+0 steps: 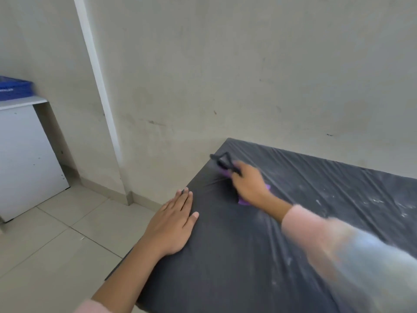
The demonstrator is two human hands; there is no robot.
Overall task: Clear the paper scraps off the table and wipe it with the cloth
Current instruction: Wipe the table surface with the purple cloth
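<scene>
A table (225, 256) covered in wrinkled black plastic fills the lower right. My left hand (173, 224) lies flat on its left edge with straight fingers. My right hand (250, 184) is blurred near the table's far left corner and presses on a purple cloth (244, 201) that shows under and around it. A dark blurred object (223, 160) sticks out beyond the fingers; I cannot tell what it is. Pale dusty smears and small white specks (318, 202) mark the plastic to the right.
A scuffed beige wall (225, 75) runs right behind the table. A white cabinet (27, 159) with a blue bin (13, 89) on top stands at the left. Pale floor tiles (56, 240) lie between the cabinet and the table.
</scene>
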